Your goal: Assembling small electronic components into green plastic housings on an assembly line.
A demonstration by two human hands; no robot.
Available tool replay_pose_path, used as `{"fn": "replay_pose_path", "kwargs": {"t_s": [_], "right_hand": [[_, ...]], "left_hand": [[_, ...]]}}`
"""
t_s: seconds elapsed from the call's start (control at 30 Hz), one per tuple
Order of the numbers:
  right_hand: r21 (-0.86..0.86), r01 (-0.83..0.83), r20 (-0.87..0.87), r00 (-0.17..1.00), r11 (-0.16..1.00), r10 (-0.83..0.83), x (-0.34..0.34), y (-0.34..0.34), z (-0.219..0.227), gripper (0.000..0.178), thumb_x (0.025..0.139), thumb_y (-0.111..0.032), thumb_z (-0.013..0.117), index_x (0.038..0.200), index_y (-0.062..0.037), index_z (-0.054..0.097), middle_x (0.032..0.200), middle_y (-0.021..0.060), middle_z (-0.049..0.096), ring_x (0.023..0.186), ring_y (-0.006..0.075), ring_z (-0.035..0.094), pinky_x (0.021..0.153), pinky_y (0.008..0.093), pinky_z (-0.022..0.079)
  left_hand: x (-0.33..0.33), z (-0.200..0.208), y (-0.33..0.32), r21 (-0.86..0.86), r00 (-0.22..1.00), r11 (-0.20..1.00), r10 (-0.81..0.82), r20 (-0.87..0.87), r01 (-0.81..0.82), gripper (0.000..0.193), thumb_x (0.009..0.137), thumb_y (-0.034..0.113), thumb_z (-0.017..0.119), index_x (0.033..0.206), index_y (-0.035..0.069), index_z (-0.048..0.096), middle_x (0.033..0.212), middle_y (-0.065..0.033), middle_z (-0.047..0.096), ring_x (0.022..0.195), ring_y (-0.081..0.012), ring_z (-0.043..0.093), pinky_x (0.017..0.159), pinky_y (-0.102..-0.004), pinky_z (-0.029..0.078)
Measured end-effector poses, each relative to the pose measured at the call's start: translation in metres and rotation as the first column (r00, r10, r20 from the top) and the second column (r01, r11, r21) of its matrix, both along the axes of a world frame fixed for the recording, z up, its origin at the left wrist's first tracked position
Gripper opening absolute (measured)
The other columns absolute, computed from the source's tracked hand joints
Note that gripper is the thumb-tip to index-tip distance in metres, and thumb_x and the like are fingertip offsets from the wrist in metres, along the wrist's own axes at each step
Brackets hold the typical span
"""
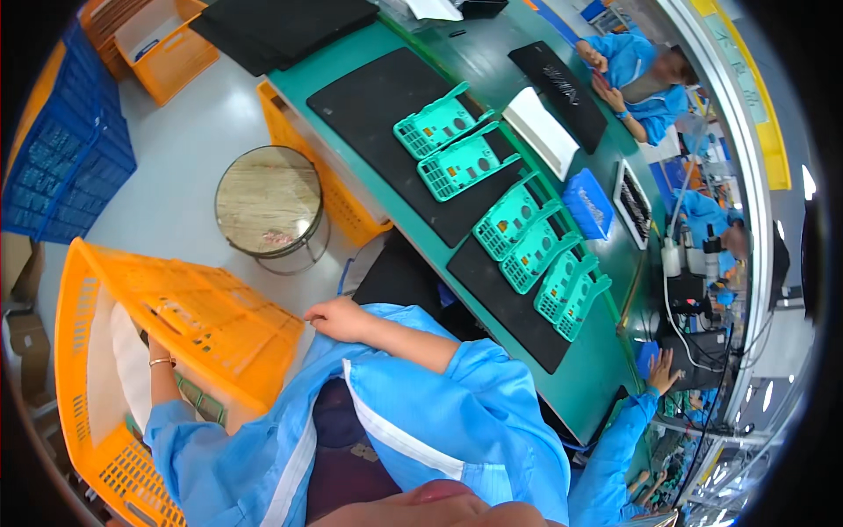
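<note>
Your left hand (158, 350) is lying inside the orange crate (219, 307), past its rim. The crate wall is hiding the fingers; I cannot tell how far they are opening or whether they are holding anything. A green part (202, 400) is lying in the crate on the body side of those fingers, beside your left forearm. Its long axis appears to be slanting toward your torso; which end is leading, I cannot tell. Your left hand is sitting nearer to it than your right. Your right hand (335, 318) is resting at the crate's table-side corner, fingers partly bent, showing no part; a grip on the rim cannot be confirmed. Beyond the crate, a round stool (268, 198) is standing near the table (584, 386). There, three green housings (527, 263) are lying on one black mat (492, 294) and two on another, prongs pointing toward the far long edge. Across that edge, a co-worker (650, 114) is holding both hands close together.
</note>
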State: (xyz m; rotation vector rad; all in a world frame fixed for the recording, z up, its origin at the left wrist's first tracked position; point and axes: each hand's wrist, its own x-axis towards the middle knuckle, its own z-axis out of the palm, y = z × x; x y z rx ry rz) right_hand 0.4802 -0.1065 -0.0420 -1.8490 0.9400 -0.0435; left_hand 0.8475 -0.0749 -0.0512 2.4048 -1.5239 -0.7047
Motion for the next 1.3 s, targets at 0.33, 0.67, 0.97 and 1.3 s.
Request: {"fn": "replay_pose_path", "kwargs": {"t_s": [0.33,0.67,0.97,1.3], "right_hand": [[0.110,0.023,0.190,0.981,0.994,-0.044,-0.016,-0.001,0.023,0.025,0.084,-0.019,0.056,0.105,-0.0091,0.066,0.097,0.0109,0.068,0.088,0.0281,0.065,0.079,0.0360,0.051],[-0.210,0.178,0.288,0.951,0.961,-0.113,-0.120,-0.037,0.130,0.019,0.087,-0.012,0.059,0.104,-0.0048,0.066,0.096,0.0111,0.067,0.088,0.0232,0.066,0.077,0.0307,0.052],[-0.072,0.701,0.204,0.706,0.709,-0.678,-0.278,-0.124,0.180,0.022,0.089,-0.007,0.057,0.109,-0.0003,0.064,0.096,0.0076,0.068,0.085,0.0115,0.063,0.076,0.0250,0.050],[-0.743,0.425,-0.184,0.613,0.517,-0.768,-0.410,-0.274,0.166,0.031,0.082,-0.014,0.057,0.111,-0.0065,0.064,0.109,0.0146,0.064,0.099,0.0281,0.062,0.088,0.0358,0.047]], "left_hand": [[0.026,0.278,0.077,-0.249,0.914,0.947,0.095,-0.394,-0.205,0.017,0.081,-0.002,0.057,0.098,0.000,0.056,0.087,0.0008,0.058,0.082,-0.0061,0.053,0.075,-0.0206,0.042],[-0.102,0.385,-0.068,-0.357,0.753,0.687,-0.653,0.078,0.633,0.033,0.073,-0.001,0.064,0.106,-0.001,0.060,0.102,-0.0076,0.060,0.096,-0.0180,0.058,0.085,-0.0286,0.046],[-0.219,0.297,-0.311,-0.294,0.354,0.290,-0.914,0.196,0.911,0.014,0.070,-0.003,0.060,0.082,0.005,0.061,0.092,-0.0051,0.057,0.088,-0.0198,0.056,0.077,-0.0317,0.047],[-0.307,0.233,-0.458,-0.163,0.434,0.419,-0.898,0.071,0.893,0.018,0.069,-0.007,0.050,0.078,0.006,0.059,0.072,-0.0068,0.056,0.068,-0.0180,0.050,0.062,-0.0319,0.041]]}}
